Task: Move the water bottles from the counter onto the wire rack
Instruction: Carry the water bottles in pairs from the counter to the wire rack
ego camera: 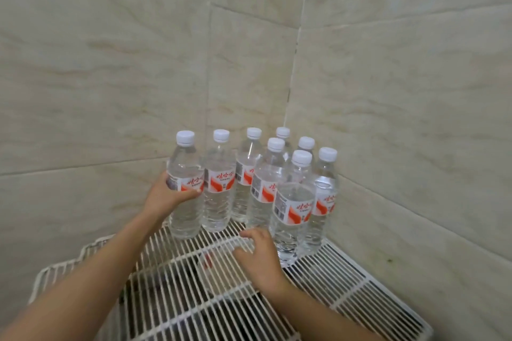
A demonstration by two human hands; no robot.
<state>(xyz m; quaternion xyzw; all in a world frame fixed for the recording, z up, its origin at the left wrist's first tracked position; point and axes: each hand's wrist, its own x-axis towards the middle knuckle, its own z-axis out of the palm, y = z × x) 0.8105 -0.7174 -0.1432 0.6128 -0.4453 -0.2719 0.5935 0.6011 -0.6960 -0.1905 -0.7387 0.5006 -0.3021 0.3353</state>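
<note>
Eight bottles (265,174), upright with white caps, stand clustered at the back corner of the rack (346,279). The left hand (169,194) grips the leftmost bottle (184,219) round its label, at the rack's back edge. The right hand (260,252) hovers over the rack's middle, fingers loose and empty. Tiled walls (110,77) meet behind the rack.

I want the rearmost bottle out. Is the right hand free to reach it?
Probably not directly: the right hand is down at the wire rack, and nearer bottles block the rearmost bottle.
</note>
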